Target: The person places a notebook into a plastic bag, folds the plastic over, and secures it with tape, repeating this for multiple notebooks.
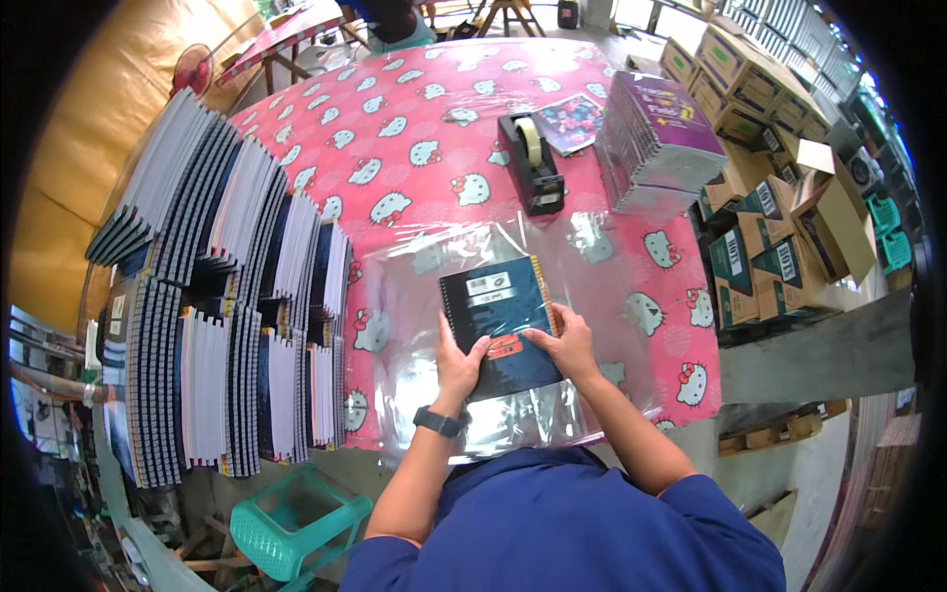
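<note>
A dark blue and black spiral-bound notebook [508,296] with a white label and an orange patch lies in front of me. Beneath it spreads a sheet of clear plastic film [404,296] on the pink patterned tablecloth. My left hand [459,357] grips the notebook's left edge, thumb on the cover. On the opposite edge my right hand [566,343] holds it, thumb also on top. Farther off stands a black tape dispenser [533,178] with a roll of tape. Fingers under the notebook are partly hidden.
Tall stacks of spiral-bound notebooks [202,385] line the left side. A pile of purple-topped spiral books [656,138] stands at the far right, beside a colourful booklet [572,121]. Cardboard boxes [764,247] are stacked right of the table. A green plastic stool [286,528] is at lower left.
</note>
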`<control>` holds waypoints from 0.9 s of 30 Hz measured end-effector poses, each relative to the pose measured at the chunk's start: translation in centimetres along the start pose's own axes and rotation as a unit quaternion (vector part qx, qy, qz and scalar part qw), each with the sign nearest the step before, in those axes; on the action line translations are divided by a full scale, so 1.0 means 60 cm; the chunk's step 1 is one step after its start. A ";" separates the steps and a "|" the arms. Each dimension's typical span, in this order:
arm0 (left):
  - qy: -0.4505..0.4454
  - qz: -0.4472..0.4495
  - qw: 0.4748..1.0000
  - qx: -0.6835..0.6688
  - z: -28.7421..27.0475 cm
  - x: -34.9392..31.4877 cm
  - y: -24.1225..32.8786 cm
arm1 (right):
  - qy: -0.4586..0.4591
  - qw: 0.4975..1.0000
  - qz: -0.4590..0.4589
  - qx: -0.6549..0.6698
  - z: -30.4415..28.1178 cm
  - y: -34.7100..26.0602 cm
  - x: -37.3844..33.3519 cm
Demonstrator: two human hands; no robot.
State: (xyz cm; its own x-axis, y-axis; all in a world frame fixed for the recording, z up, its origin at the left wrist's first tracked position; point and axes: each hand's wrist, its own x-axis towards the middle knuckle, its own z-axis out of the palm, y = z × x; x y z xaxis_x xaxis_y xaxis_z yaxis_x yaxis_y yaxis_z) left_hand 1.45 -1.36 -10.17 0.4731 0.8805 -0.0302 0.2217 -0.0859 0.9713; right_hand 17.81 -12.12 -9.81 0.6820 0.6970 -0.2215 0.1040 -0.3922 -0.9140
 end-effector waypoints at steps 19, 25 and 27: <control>0.200 0.005 0.822 0.534 -0.156 -0.059 -0.076 | -0.055 0.838 -0.236 -0.489 0.033 -0.060 -0.030; 0.242 0.071 0.837 0.486 -0.143 -0.063 -0.085 | -0.057 0.836 -0.251 -0.485 0.039 -0.059 -0.032; 0.210 0.065 0.850 0.478 -0.141 -0.057 -0.077 | -0.054 0.834 -0.251 -0.488 0.034 -0.056 -0.031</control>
State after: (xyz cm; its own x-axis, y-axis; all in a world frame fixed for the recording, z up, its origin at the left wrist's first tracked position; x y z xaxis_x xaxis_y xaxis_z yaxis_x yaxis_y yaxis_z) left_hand -8.43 -0.01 -12.57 0.2450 0.9063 0.3443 0.8776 -0.3583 0.3184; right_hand 14.71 -10.90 -6.99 0.3114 0.9499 0.0286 0.9328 -0.2998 -0.2002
